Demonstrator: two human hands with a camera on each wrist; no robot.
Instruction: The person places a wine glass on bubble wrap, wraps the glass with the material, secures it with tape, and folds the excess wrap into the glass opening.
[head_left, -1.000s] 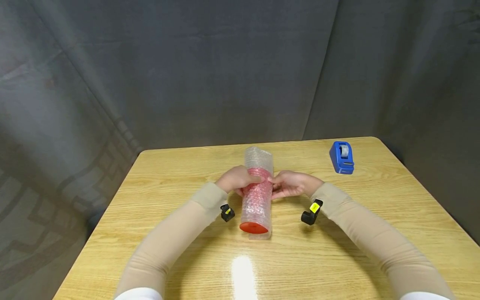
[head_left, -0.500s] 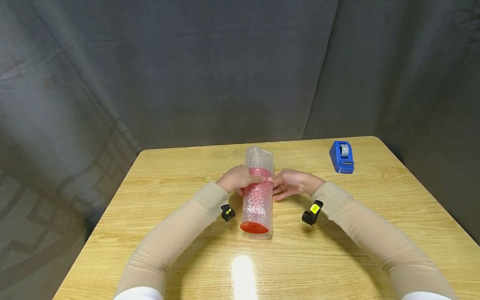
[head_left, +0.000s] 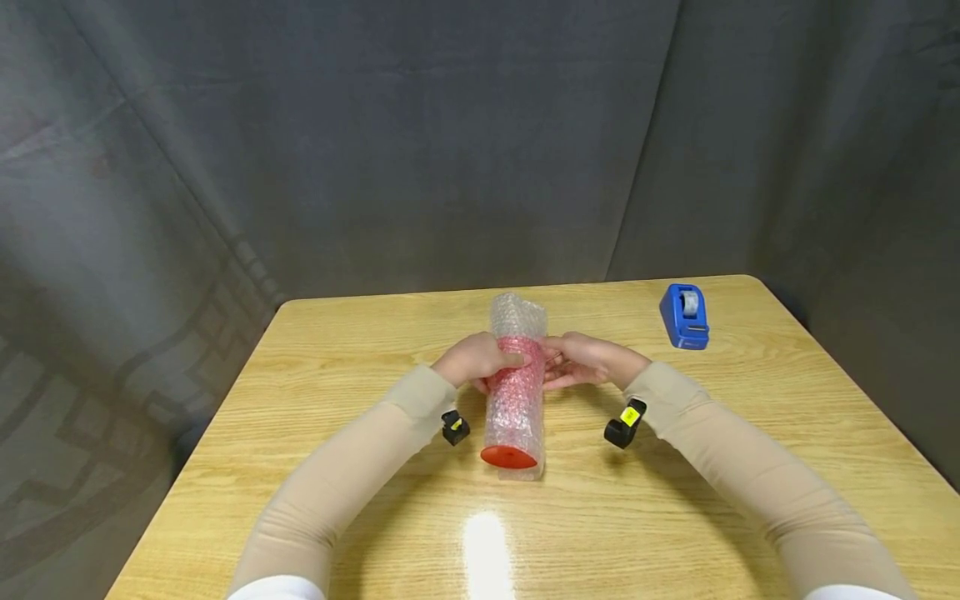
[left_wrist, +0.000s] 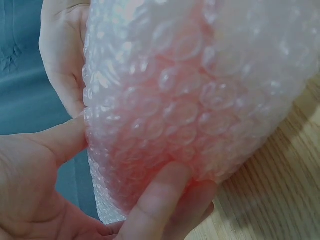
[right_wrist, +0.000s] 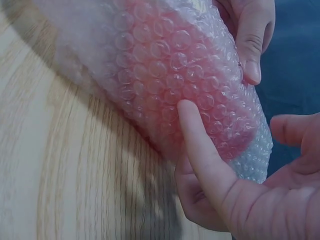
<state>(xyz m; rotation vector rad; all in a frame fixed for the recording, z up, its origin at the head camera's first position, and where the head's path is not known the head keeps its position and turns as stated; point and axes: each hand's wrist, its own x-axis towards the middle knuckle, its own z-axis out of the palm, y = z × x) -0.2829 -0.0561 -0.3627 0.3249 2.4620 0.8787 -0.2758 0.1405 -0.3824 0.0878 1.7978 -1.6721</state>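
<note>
The red, round flat end (head_left: 510, 457) of a cylindrical, clear bubble-wrapped bundle (head_left: 513, 417) faces six o'clock; the bundle lies mid-table. At its nine o'clock, the left hand (head_left: 474, 357) grips it between thumb and fingers; at three, the right hand (head_left: 588, 360) rests an extended fingertip on the wrap, not grasping. Gentle, even pressure should spare the bubbles. Beyond, at two o'clock, stands a blue tape dispenser (head_left: 684, 321).

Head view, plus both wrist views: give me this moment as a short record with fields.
Wrapping: clear bubble wrap around a red item, near end showing
Surface: wooden table, beneath them
Left hand: grips the bubble wrap's left side
Right hand: touches its right side with an outstretched finger
Nearby: blue tape dispenser, far right, apart from both hands
</note>
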